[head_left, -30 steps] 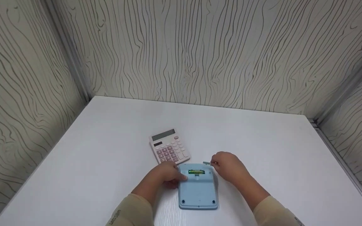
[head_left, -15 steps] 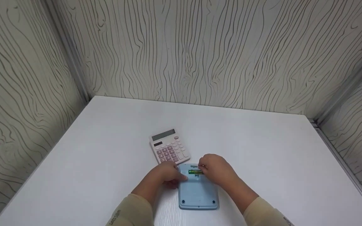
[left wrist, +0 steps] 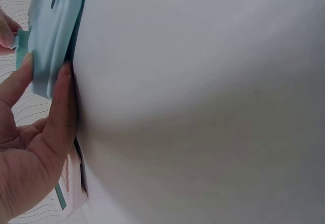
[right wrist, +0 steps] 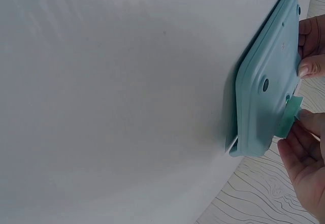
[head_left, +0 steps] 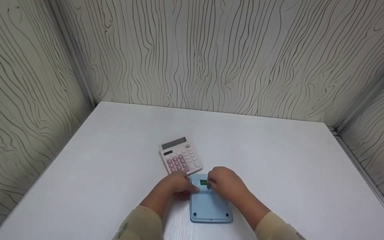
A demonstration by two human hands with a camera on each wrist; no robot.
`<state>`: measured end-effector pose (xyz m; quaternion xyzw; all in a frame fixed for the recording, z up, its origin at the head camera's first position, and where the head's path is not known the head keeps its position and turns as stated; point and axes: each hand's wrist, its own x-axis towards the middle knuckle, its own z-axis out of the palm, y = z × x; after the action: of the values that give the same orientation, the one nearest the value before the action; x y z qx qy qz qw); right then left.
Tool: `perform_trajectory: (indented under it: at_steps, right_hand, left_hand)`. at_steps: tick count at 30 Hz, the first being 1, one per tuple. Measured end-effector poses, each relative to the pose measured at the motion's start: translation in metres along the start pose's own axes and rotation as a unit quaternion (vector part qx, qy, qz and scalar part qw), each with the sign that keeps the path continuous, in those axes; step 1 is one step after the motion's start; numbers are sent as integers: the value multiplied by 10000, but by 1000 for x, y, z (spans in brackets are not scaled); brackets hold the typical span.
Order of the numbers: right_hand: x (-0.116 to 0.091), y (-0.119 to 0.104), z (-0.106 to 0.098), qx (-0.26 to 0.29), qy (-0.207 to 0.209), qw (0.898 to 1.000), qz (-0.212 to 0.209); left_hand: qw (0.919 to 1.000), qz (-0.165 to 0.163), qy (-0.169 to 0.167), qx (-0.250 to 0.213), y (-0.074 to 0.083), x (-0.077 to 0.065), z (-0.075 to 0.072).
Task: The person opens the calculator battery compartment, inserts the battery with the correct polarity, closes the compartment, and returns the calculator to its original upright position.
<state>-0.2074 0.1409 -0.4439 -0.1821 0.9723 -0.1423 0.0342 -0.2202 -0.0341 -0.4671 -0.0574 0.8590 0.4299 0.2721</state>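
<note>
A light blue calculator (head_left: 209, 206) lies face down on the white table, its battery slot uncovered. Inside the slot shows a green battery (head_left: 204, 182), partly hidden by fingers. My left hand (head_left: 178, 184) grips the calculator's left edge, thumb on the back and fingers against the side. Over the slot, my right hand (head_left: 227, 182) pinches a small blue-green battery cover (right wrist: 289, 117) between thumb and fingers. In the right wrist view the cover stands tilted up from the calculator's back, right at the slot.
A pink calculator (head_left: 179, 156) lies face up just beyond the blue one, close to my left hand. Wood-grain patterned walls (head_left: 192, 56) rise behind and beside the white table (head_left: 262, 146).
My right hand has moved left with the battery cover, from beside the calculator's upper right corner to over the battery slot. The left hand keeps its place.
</note>
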Motion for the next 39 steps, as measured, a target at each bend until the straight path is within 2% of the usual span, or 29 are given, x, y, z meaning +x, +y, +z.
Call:
perform_trajectory:
  at_steps: [19, 27, 39]
  right_hand:
    - [-2, 1, 3, -327, -88, 9991, -268]
    - [-4, 2, 7, -646, -50, 9969, -453]
    - [-5, 0, 9, -828, -88, 9954, -483]
  left_hand:
    - [10000, 79, 17, -55, -1, -2, 0]
    - [9999, 133, 3, -6, -1, -2, 1]
    - [9999, 87, -43, -56, 0, -1, 0]
